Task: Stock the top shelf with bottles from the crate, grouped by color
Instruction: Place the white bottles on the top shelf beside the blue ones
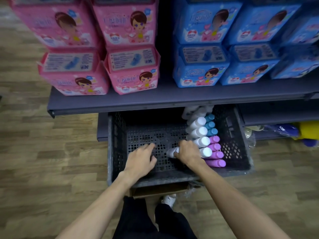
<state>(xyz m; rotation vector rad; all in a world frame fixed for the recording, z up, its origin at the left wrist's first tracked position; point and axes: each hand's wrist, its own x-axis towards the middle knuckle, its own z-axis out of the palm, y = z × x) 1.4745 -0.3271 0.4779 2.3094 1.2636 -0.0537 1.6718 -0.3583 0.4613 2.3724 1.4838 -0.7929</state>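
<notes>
Our right hand [187, 152] curls round a white bottle [172, 152] lying on the crate [119, 135] floor, beside the rows of white, teal and purple bottles [215, 155] at the crate's right. Our left hand [140, 157] hovers loose-fingered — holding nothing. We should lift straight up, clear of the neighbours, and keep white with white. The pink packs [133, 69] and blue packs [200, 66] carry print — too blurred to read.

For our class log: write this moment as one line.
right hand: grips white bottle | left hand: open in crate | shelf stocking: not yet
</notes>
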